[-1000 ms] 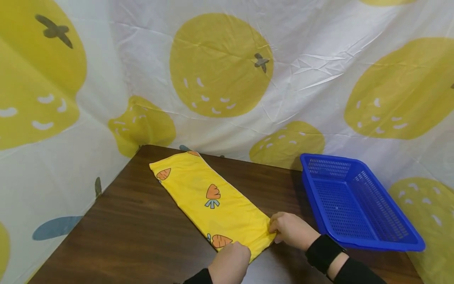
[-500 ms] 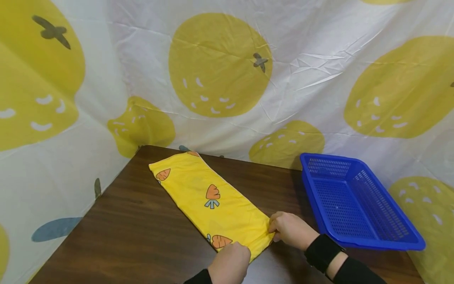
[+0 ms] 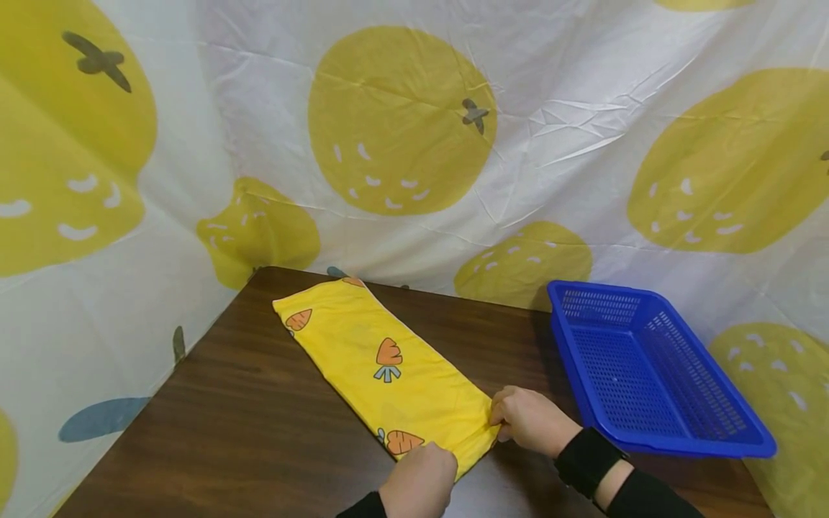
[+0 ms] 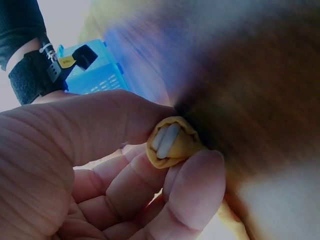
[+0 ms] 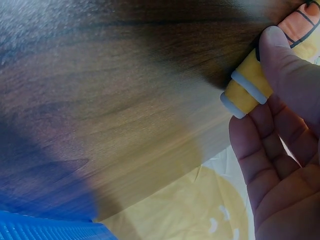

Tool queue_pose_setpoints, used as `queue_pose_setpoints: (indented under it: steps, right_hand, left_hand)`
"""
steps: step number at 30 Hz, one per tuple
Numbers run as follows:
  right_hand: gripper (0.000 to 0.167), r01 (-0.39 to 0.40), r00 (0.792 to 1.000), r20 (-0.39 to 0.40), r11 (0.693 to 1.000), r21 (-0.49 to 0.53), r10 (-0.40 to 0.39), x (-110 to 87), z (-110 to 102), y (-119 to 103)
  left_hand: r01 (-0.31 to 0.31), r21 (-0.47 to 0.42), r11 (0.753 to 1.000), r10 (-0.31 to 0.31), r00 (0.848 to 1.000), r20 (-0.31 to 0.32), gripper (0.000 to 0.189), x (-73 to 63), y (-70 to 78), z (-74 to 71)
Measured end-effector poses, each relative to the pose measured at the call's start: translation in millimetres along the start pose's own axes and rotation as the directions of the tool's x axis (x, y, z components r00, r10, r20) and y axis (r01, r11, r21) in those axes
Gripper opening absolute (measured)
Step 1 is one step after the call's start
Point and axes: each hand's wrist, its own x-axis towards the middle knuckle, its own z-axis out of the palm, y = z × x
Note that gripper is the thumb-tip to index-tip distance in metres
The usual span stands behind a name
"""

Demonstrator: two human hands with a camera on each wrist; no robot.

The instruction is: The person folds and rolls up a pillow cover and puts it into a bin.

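Showing no visible movement since the earlier frames. Pinching the folded yellow cloth (image 3: 421, 399), flat on the brown desk (image 3: 227, 424) left of the blue basket (image 3: 686, 447), by the end nearer the basket: closer to it with the right hand (image 3: 534, 419), farther from it with the left hand (image 3: 421, 480). Showing layered, white-edged folds between thumb and fingers. Wearing a black band (image 3: 591, 460) near the basket.
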Motion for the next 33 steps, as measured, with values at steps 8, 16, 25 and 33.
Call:
queue_pose_setpoints:
  steps: [8, 16, 25, 33]
  right_hand:
    - [0.024, 0.012, 1.0, -0.014, 1.0, -0.029, -0.013, 0.9, 1, 1]
    - [0.023, 0.02, 1.0, -0.01, 0.999, -0.034, -0.02, 1.4, 2, 0]
    - [0.021, 0.029, 1.0, 0.001, 0.999, -0.029, -0.029, 0.7, 0, -2]
    - [0.02, 0.024, 1.0, -0.004, 0.999, -0.032, -0.024, 0.0, 1, -3]
  left_hand:
    - [0.016, 0.004, 1.0, -0.016, 1.0, 0.025, 0.039, -1.2, 0.5, -0.8]
    - [0.013, -0.021, 1.0, -0.012, 0.999, 0.037, 0.036, -3.1, -0.4, -1.5]
    - [0.033, -0.015, 0.999, -0.032, 0.999, 0.034, 0.031, -3.9, -0.7, 0.0]
    - [0.069, 0.076, 0.995, -0.068, 0.997, -0.025, 0.033, -22.1, 24.4, -41.6]
